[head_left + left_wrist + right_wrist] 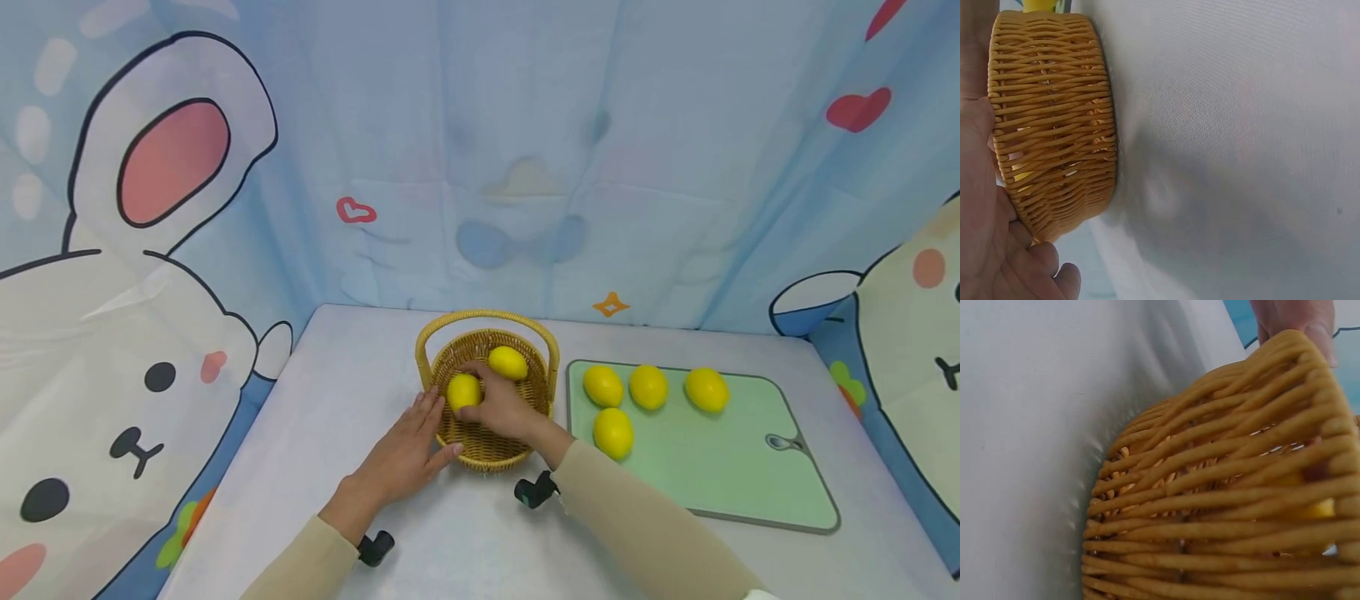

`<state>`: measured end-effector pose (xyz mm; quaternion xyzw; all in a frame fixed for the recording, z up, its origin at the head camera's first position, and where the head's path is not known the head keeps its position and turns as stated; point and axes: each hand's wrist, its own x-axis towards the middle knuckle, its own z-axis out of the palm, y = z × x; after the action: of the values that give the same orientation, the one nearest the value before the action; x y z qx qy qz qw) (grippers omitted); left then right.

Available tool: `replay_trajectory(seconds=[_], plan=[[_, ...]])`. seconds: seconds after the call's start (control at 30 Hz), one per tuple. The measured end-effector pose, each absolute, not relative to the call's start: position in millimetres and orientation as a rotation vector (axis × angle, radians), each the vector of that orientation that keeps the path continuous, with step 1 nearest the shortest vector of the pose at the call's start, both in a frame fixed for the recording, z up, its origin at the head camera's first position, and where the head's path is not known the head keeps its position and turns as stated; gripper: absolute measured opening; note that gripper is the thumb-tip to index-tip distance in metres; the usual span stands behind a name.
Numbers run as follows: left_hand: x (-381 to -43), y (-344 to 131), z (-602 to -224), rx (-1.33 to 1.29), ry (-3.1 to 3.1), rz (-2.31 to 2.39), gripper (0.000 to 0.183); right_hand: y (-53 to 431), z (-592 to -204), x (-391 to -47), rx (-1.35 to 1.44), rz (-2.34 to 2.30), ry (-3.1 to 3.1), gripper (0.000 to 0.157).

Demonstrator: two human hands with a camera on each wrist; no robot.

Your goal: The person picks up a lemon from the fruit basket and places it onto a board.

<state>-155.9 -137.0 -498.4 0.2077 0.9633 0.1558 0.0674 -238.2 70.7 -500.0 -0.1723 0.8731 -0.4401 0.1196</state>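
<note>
A round wicker basket (489, 463) with an arched handle stands on the table. My right hand (506, 408) reaches into it and pinches a lemon (462, 392) between thumb and fingers, at the basket's left side. Behind that, a second lemon (508, 362) lies in the basket. My left hand (405, 452) rests against the front-left rim with its fingers extended and thumb apart. In the left wrist view, the left hand (991, 206) touches the rim of the woven wall (1054, 125). The right wrist view is mostly filled by the basket's woven side (1229, 487), which largely hides the lemons.
Right of the basket lies a pale green cutting board (720, 467) with several lemons (648, 387) near its left and back edges. A printed curtain (525, 150) hangs behind the white table (345, 375).
</note>
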Motion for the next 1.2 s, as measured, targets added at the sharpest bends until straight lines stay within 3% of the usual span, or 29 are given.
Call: replay_trajectory(seconds=[0.27, 0.5, 1.2], plan=[[-156, -136, -496, 0.659, 2.932, 0.388, 0.089, 81, -491, -232, -0.459, -1.405, 2.521, 0.072], [-156, -135, -497, 0.658, 2.939, 0.419, 0.088, 90, -483, -225, -0.496, -1.424, 2.518, 0.081], [-155, -134, -496, 0.622, 2.914, 0.459, 0.088, 116, -461, -190, -0.573, -1.587, 2.549, 0.074]])
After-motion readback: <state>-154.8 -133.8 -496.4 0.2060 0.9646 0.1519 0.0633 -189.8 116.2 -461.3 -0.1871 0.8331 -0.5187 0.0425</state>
